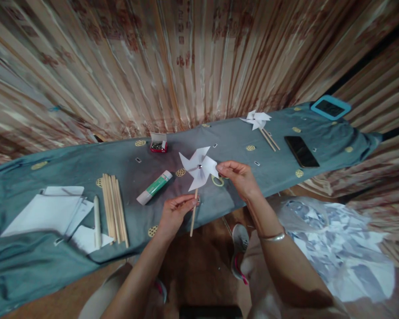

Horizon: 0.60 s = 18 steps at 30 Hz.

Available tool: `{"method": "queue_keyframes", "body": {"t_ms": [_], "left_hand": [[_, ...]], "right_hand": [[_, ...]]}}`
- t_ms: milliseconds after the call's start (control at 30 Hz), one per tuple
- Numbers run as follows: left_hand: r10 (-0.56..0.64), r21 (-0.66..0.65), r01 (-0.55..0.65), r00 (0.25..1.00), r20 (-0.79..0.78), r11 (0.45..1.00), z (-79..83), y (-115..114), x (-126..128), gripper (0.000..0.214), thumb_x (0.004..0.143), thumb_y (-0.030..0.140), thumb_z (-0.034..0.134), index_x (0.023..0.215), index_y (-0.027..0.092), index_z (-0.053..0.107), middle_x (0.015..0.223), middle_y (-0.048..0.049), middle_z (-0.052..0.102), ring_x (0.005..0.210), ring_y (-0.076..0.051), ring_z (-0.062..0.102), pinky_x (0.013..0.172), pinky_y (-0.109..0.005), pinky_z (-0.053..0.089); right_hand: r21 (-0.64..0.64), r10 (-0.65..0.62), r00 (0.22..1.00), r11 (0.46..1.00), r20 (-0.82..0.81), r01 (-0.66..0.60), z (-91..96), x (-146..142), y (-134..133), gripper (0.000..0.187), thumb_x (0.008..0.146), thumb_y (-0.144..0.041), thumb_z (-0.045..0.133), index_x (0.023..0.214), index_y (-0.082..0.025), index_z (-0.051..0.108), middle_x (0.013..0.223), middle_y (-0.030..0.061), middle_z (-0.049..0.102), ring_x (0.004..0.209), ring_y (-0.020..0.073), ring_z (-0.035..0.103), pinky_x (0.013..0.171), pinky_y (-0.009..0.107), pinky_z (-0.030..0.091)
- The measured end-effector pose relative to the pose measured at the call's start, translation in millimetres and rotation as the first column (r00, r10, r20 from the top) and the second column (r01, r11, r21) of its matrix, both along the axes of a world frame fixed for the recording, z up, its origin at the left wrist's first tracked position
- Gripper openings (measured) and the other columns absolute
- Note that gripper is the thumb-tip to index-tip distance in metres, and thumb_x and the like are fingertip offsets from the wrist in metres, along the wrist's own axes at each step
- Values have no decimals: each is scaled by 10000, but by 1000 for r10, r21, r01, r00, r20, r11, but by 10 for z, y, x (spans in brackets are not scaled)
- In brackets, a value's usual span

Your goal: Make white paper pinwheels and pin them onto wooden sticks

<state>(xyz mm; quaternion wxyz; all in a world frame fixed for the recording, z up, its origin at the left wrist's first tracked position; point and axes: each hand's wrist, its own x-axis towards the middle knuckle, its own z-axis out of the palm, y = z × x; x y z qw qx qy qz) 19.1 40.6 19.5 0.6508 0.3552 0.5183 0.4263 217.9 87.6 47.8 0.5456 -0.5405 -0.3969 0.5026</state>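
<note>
Just above the front edge of the table, a white paper pinwheel [198, 170] was held up on a thin wooden stick [193, 217]. The stick was pinched near its top by the fingers of the left hand [174, 215], which was closed around it. One blade of the paper pinwheel was gripped at its tip by the thumb and fingers of the right hand [239, 177]. A silver bangle [274, 237] was worn on the right wrist.

The table was covered with a grey-blue cloth [69, 164]. A green and white glue stick [154, 187] was laid on it just left of the pinwheel, and a small red box of pins [158, 143] was set further back. A bundle of sticks [115, 215] was laid well to the left, beside a white tube [97, 221] and some white paper sheets [46, 212]. A pale ring of tape [217, 180] was partly hidden behind the pinwheel.

Far to the right, a second pinwheel [256, 119] was laid flat, near a black phone [301, 151]. A clear bag of paper scraps [335, 248] was seen below the table.
</note>
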Motion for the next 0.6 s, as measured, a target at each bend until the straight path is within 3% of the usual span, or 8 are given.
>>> {"method": "queue_keyframes", "body": {"t_ms": [233,600], "left_hand": [[-9,36,10,1000,-24,999,-13,-10,-14,313,558,389,863,775,173,797,712,-56,761,646,-153,658,679,-258,529],[39,35,-38,999,-22,999,-22,-9,1,341,522,409,876,763,181,797,712,-53,764,640,-152,657,675,-258,538]], "right_hand": [[-33,46,999,998,8,-46,-21,-10,-7,370,492,-525,868,615,-207,723,549,-21,601,536,95,446,533,260,317],[-74,160,986,984,-40,-162,8,-67,-74,356,544,-506,857,593,-195,691,562,-27,590,559,96,445,578,267,329]]}}
